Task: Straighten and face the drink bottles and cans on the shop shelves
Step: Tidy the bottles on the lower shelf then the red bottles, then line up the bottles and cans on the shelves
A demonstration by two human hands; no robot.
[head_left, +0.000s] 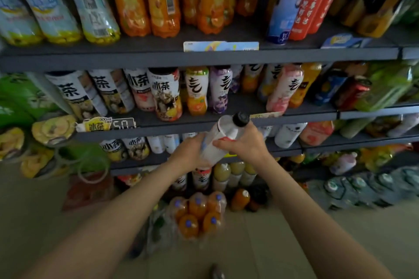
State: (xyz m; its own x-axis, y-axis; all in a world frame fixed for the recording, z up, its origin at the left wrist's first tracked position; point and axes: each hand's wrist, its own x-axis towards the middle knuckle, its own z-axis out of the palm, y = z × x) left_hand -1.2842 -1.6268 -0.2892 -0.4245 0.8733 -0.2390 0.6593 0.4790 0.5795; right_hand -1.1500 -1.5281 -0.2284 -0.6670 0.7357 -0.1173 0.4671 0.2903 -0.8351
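White bottle [223, 137]: off the shelf, tilted, gripped by left hand [192, 154] and right hand [243, 142] before the third shelf [317, 146]. Not yet replaced; rows above it mostly faced.

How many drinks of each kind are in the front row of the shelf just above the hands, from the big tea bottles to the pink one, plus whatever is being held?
Big tea bottles: 4
Orange bottle: 1
Purple bottle: 1
Pink bottle: 1
White bottle held in left hand and right hand: 1
Total: 8
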